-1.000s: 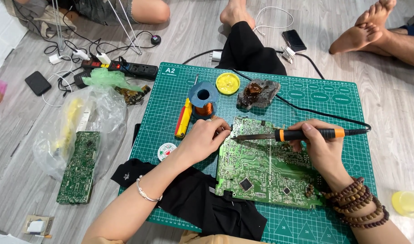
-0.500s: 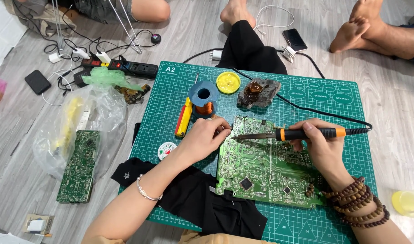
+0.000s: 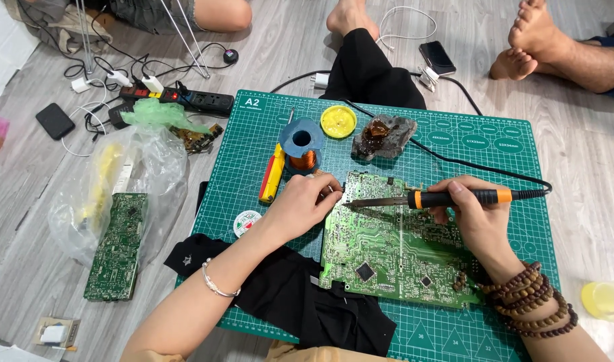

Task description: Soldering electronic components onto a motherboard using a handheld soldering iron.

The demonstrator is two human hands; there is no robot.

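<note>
A green circuit board point(image 3: 394, 258) lies on the green cutting mat point(image 3: 454, 144). My right hand point(image 3: 471, 218) grips a soldering iron point(image 3: 447, 198) with an orange and black handle, its metal tip pointing left at the board's upper left corner. My left hand point(image 3: 300, 204) rests at that corner, fingers pinched close to the tip; what they pinch is too small to tell. The iron's black cord point(image 3: 481, 171) runs off right and back across the mat.
On the mat: a spool of copper wire point(image 3: 301, 144), a yellow round tin point(image 3: 338, 121), a rosin lump on grey holder point(image 3: 382, 136), a red-yellow tool point(image 3: 272, 174), black cloth point(image 3: 300, 295). Left: second board point(image 3: 116, 245), plastic bag point(image 3: 129, 174), power strip point(image 3: 186, 100). Other people's feet point(image 3: 555, 47) beyond.
Both hands and the iron stay in nearly the same place. The feet of the person at the far right have shifted slightly.
</note>
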